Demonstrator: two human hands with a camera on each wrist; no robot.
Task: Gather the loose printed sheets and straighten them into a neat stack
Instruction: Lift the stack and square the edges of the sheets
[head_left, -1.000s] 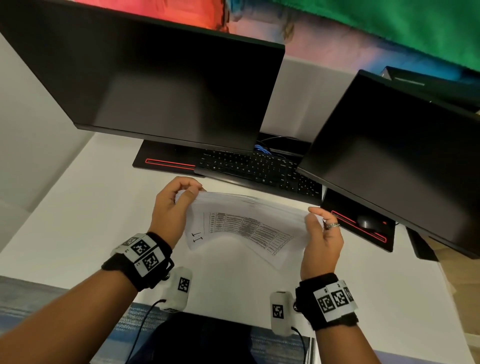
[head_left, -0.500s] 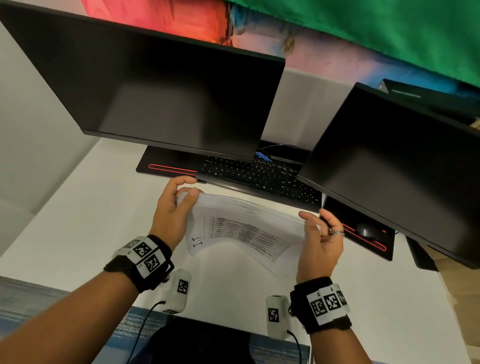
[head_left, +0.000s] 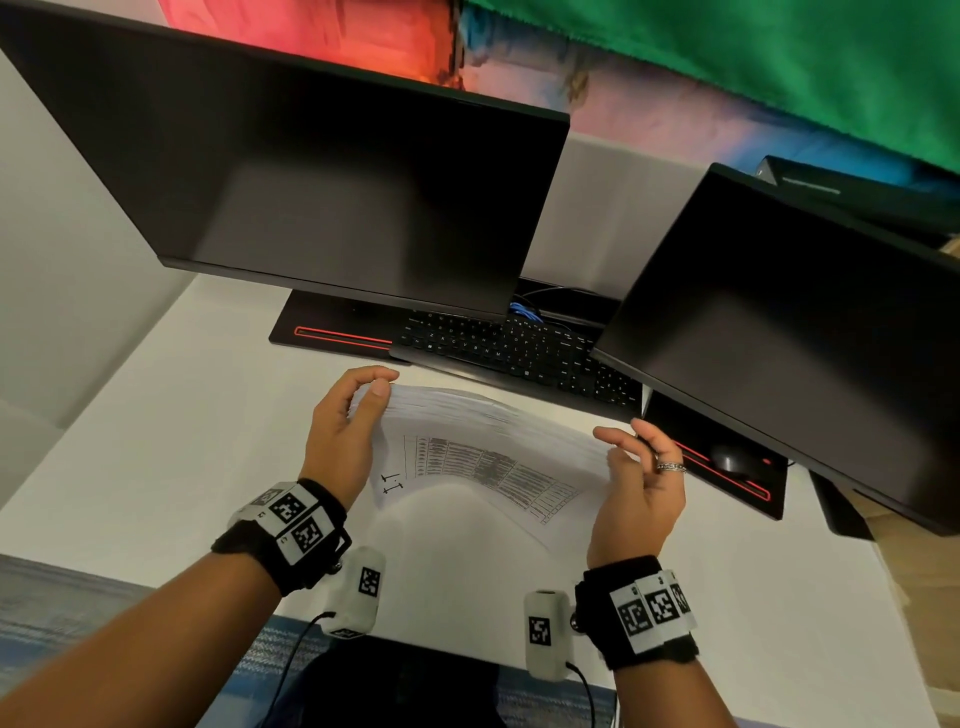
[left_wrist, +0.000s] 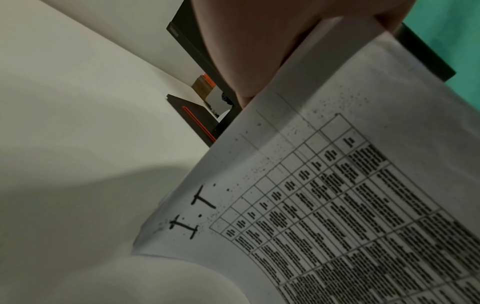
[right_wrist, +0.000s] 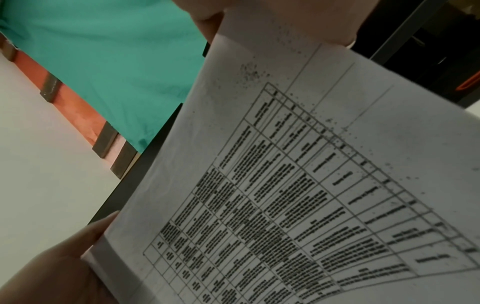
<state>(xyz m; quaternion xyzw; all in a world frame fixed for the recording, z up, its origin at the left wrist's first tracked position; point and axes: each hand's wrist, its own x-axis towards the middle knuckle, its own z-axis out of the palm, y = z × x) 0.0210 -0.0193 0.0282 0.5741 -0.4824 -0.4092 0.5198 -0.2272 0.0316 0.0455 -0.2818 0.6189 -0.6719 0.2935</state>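
A thick stack of printed sheets (head_left: 483, 457) stands on its long edge on the white desk (head_left: 156, 441), bowed between my two hands. Its near face shows a printed table and the letters "I.T" (left_wrist: 193, 214). My left hand (head_left: 353, 415) grips the left end, thumb on the near face and fingers curled over the top corner. At the right end my right hand (head_left: 631, 457) holds the sheets, fingers bent round the edge. In the right wrist view the same table (right_wrist: 285, 195) fills the frame, with a thumb (right_wrist: 64, 257) on the sheets' edge.
A black keyboard (head_left: 509, 348) lies just behind the sheets on a black mat with a red line (head_left: 337, 332). Two dark monitors (head_left: 322, 182) (head_left: 779, 322) hang over the back of the desk. A mouse (head_left: 732, 460) sits under the right monitor.
The sheets stay upright between both hands. My right hand has shifted a little along the right end and its fingers have spread somewhat; the left hand keeps its grip.
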